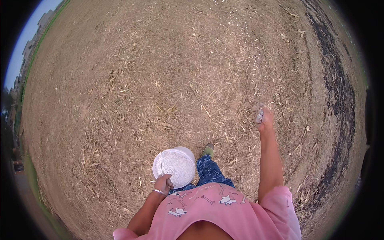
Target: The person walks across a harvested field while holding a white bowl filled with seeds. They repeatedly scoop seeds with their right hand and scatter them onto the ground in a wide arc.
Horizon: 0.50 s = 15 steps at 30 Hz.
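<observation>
Holding a round white bucket (191, 154), filled with small white granules (179, 165), by its thin wire handle (161, 161) in a dusty left hand (163, 183), with fingers curled around the wire. Angling the left forearm (147, 208) inward, beside a pink printed shirt (216, 196), with the bucket low in front of the body. Reaching far forward on the right side with a nearly straight right arm (270, 164). Bending the whitened fingers of the right hand (265, 117), partly closed, well apart from the bucket; cannot tell whether holding granules. Standing in blue patterned trousers (212, 170) on brown soil strewn with dry straw (160, 116).
</observation>
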Available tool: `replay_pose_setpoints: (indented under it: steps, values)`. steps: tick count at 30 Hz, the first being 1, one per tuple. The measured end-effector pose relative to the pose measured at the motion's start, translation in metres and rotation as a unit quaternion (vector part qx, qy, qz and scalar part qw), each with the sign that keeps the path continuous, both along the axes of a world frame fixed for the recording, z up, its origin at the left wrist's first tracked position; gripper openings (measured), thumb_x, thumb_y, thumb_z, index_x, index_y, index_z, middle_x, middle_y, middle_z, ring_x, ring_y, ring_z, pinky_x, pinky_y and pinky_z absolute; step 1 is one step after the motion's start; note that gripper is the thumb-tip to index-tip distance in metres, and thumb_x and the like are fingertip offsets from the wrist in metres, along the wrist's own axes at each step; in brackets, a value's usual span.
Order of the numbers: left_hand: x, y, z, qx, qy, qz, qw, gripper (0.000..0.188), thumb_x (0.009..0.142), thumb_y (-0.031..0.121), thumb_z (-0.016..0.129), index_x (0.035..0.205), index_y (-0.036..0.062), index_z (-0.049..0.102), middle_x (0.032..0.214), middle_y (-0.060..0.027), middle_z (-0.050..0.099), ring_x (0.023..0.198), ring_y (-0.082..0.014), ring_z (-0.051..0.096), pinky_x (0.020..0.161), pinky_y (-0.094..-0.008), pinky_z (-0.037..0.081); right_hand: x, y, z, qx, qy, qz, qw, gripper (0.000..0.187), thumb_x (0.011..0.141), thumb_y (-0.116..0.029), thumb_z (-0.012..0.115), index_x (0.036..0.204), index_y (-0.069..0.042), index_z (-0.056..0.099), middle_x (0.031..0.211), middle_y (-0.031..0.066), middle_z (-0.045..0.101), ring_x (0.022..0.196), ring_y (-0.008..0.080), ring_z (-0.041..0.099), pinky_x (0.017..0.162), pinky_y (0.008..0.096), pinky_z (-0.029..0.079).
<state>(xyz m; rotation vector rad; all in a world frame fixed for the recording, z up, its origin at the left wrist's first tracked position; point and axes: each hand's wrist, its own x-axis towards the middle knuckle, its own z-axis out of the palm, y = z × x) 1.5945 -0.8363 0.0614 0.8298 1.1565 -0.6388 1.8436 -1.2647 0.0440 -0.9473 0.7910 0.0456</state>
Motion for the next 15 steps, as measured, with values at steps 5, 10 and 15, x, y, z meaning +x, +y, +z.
replay_pose_setpoints:
  steps: [5, 10, 15]
  values:
    - [0.032, -0.032, 0.000, 0.018, 0.016, -0.042, 0.999, 0.018, 0.074, 0.013, 0.054, 0.065, 0.0134, 0.039, 0.048, 0.0012, 0.033, 0.043, -0.0146, 0.036, 0.046, -0.0324, 0.034, -0.178, -0.046, -0.142, 0.084, 0.236, -0.136, 0.959, 0.012, 0.084, -0.018, 0.045, 0.084, -0.006, 0.046, 0.057, 0.0014, 0.042, 0.044, 0.0132, 0.042, 0.035, 0.0233, 0.034]
    - [0.061, -0.063, 0.004, 0.030, 0.025, -0.086, 0.996, 0.018, 0.074, 0.012, 0.056, 0.069, 0.0135, 0.039, 0.049, 0.0019, 0.033, 0.042, -0.0127, 0.036, 0.043, -0.0296, 0.033, -0.142, -0.021, -0.114, 0.077, 0.290, -0.172, 0.938, 0.034, 0.079, -0.027, 0.055, 0.105, -0.007, 0.045, 0.092, 0.0120, 0.047, 0.084, 0.0240, 0.048, 0.072, 0.0413, 0.045]
    - [0.086, -0.095, 0.016, 0.014, 0.003, -0.159, 0.987, 0.019, 0.074, 0.011, 0.056, 0.070, 0.0126, 0.038, 0.051, 0.0018, 0.033, 0.043, -0.0119, 0.035, 0.042, -0.0288, 0.031, -0.028, -0.033, 0.035, -0.086, -0.132, -0.105, 0.982, 0.050, 0.082, -0.025, 0.052, 0.124, -0.006, 0.032, 0.127, 0.0137, 0.032, 0.114, 0.0248, 0.035, 0.086, 0.0428, 0.039]
